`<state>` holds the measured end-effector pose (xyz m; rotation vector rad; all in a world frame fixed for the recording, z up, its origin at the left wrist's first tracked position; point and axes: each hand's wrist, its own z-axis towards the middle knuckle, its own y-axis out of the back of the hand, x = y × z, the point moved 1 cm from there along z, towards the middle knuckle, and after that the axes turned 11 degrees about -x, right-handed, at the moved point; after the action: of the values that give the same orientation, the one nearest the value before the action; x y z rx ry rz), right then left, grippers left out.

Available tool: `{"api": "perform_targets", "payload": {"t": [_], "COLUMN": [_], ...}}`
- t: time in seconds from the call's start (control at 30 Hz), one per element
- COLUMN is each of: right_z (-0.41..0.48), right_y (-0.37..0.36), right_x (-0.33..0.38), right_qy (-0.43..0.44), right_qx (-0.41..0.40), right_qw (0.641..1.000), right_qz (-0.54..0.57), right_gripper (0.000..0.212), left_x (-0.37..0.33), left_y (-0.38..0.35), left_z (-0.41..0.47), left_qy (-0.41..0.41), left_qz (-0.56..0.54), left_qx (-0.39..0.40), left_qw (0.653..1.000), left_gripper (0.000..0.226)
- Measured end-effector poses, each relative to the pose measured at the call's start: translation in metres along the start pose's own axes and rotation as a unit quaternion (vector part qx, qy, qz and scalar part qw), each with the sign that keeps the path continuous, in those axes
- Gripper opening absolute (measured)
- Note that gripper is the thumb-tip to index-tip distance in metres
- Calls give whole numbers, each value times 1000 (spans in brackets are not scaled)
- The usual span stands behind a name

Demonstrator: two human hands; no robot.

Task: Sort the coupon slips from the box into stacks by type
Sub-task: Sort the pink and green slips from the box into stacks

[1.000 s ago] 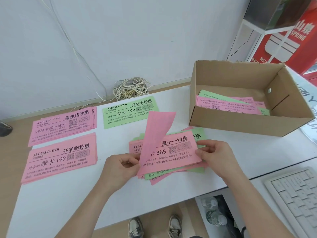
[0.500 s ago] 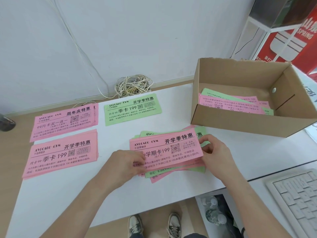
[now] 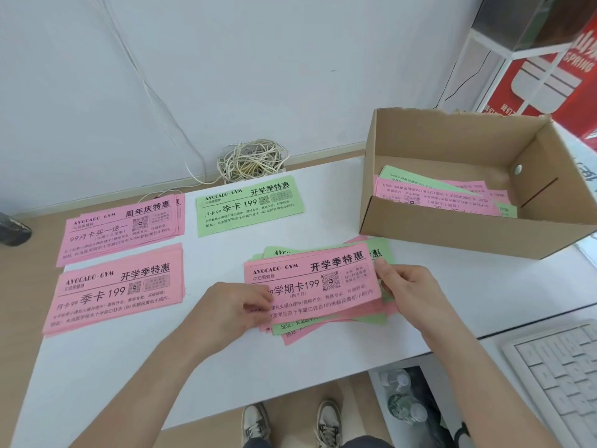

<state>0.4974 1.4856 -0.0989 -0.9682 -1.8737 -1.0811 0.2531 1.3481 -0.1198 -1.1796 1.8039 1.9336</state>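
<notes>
Left edge of the smooth white table (image 3: 129,367): back pink stack (image 3: 122,227) and front pink stack (image 3: 116,292), thin rectangular paper. A green slip (image 3: 250,205) lies by the back edge. Mid-table near the front edge, left hand (image 3: 232,310) and right hand (image 3: 410,292) each pinch, fingers curled, an end of the top pink slip (image 3: 316,279) on a fanned pink-green pile (image 3: 332,326). More slips (image 3: 436,195) lie in the brown cardboard box (image 3: 452,227) at the right

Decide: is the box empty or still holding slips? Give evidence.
Not empty. Pink and green slips lie overlapping on the floor of the box.
</notes>
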Motion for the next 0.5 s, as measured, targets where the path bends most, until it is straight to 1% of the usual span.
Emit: {"api": "perform_targets", "payload": {"t": [0.1,0.13,0.2,0.23,0.27,0.3,0.33,0.37,0.4,0.43,0.5], "right_z": [0,1,1,-3,-8,-14,-20,-26,-31,-34,-37], "right_y": [-1,-1,-1,-2,-4,-8,-13,-20,-26,-32,-40], "right_x": [0,1,2,5,9,12,13,12,9,5,-2], "right_qy": [-5,3,56,97,143,192,238,278,310,326,317], "right_qx": [27,22,-21,-43,-55,-54,-43,-31,-21,-11,9], "right_qw": [999,1000,995,987,977,965,951,934,919,912,919], "right_qz": [21,5,-80,-120,-148,-169,-193,-221,-243,-250,-233], "right_gripper": [31,26,18,18,17,14,10,10,13,16,23], "left_x": [-5,-8,-15,-20,-28,-38,-48,-60,-69,-75,-79], "left_y": [2,3,2,-2,-7,-13,-21,-29,-38,-46,-57], "left_z": [-1,-1,-4,-6,-8,-11,-13,-14,-14,-14,-13], "left_qy": [-24,-39,-59,-70,-75,-63,-35,3,38,69,119], "left_qz": [28,57,126,141,124,63,-27,-119,-199,-263,-346], "left_qx": [3,10,22,12,-7,-33,-54,-64,-68,-76,-111], "left_qw": [999,998,990,987,989,995,998,991,977,959,924], "left_gripper": [5,11,34,43,44,35,22,12,11,11,9]}}
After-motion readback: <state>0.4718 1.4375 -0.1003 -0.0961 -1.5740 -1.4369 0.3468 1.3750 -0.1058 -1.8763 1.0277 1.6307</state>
